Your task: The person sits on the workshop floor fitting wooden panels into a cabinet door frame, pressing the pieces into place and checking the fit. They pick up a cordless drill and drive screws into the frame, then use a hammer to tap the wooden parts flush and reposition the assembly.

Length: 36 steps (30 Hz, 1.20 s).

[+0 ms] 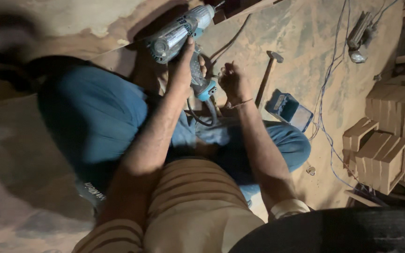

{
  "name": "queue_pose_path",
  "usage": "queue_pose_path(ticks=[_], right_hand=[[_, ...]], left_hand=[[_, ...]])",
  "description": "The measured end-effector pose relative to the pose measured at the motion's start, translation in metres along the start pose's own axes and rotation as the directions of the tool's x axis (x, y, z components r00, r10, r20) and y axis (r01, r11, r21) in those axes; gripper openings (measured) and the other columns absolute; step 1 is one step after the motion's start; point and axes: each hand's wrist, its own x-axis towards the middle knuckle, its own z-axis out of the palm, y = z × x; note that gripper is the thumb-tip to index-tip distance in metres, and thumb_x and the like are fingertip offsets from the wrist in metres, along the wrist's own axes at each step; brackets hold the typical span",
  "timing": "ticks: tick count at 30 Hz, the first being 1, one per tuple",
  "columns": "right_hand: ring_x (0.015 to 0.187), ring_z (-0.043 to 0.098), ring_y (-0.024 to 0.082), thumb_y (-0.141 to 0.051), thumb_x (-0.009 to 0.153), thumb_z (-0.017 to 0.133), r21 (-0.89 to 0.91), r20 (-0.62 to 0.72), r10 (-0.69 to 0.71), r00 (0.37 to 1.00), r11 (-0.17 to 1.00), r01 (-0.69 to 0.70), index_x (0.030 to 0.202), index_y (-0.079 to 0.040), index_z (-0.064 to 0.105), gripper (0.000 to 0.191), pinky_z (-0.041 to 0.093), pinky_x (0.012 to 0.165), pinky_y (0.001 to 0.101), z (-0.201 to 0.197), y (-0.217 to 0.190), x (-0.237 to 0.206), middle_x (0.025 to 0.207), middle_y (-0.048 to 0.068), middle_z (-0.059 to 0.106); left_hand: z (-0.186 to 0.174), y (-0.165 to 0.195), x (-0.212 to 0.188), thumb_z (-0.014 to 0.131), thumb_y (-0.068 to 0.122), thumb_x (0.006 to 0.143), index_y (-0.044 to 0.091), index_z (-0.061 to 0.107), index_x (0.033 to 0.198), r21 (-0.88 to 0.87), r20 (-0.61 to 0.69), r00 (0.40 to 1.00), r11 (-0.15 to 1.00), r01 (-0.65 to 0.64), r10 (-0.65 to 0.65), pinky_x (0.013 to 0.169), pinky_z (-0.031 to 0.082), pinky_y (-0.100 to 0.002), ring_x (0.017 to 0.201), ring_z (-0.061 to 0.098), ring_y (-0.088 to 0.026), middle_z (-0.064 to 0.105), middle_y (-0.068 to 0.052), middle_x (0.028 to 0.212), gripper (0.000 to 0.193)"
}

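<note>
Head view: left hand grips electric drill w/ fingers wrapped; right hand curled, pinching sth small, unclear.

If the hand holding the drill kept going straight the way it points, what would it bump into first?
The left hand points up the picture with the power drill, whose bit aims at the wooden board at the top edge. That board would probably come first, though depth is hard to judge in this dim view.
</note>
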Motion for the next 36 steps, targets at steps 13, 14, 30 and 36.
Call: queue_pose_path(ticks=[13, 14, 30, 36], right_hand=[[0.069, 0.056, 0.011, -0.017, 0.105, 0.062, -0.195, -0.013, -0.114, 0.993, 0.975, 0.109, 0.091, -0.009, 0.069, 0.017, 0.045, 0.062, 0.0274, 0.003, 0.044, -0.011, 0.08, -0.001, 0.063], [0.07, 0.055, 0.01, -0.012, 0.106, 0.064, -0.161, 0.053, -0.138, 0.989, 0.976, 0.145, 0.092, -0.008, 0.068, 0.015, 0.046, 0.063, 0.0283, 0.003, 0.045, -0.011, 0.081, -0.002, 0.061], [0.066, 0.062, 0.014, -0.021, 0.104, 0.062, -0.176, -0.116, -0.086, 0.989, 0.982, 0.065, 0.092, -0.006, 0.071, 0.021, 0.048, 0.058, 0.0298, 0.023, 0.042, 0.0, 0.079, 0.004, 0.069], [0.07, 0.065, 0.016, -0.02, 0.102, 0.062, -0.15, -0.128, -0.101, 0.987, 0.985, 0.081, 0.092, -0.005, 0.071, 0.02, 0.053, 0.064, 0.0314, 0.038, 0.034, -0.008, 0.081, 0.006, 0.071]], left_hand=[[-0.004, 0.009, 0.006, 0.084, 0.021, 0.085, 0.007, 0.065, 0.096, 0.055, -0.092, 0.993, 0.995, 0.083, -0.078, 0.047, 0.052, -0.031, 0.05, 0.06, -0.016, 0.064, -0.005, 0.068, 0.026], [-0.003, 0.009, 0.006, 0.084, 0.021, 0.085, 0.007, 0.065, 0.096, 0.055, -0.087, 0.993, 0.995, 0.084, -0.079, 0.047, 0.051, -0.031, 0.051, 0.06, -0.016, 0.064, -0.005, 0.068, 0.026], [0.006, 0.01, 0.022, 0.08, 0.015, 0.089, 0.005, 0.067, 0.097, 0.1, -0.04, 0.999, 0.995, 0.029, -0.026, 0.046, 0.05, -0.031, 0.048, 0.059, -0.016, 0.064, -0.006, 0.068, 0.019], [0.004, 0.005, 0.025, 0.081, 0.014, 0.088, 0.003, 0.066, 0.098, 0.05, -0.028, 1.0, 0.999, 0.011, -0.009, 0.044, 0.048, -0.031, 0.048, 0.058, -0.016, 0.063, -0.005, 0.068, 0.021]])
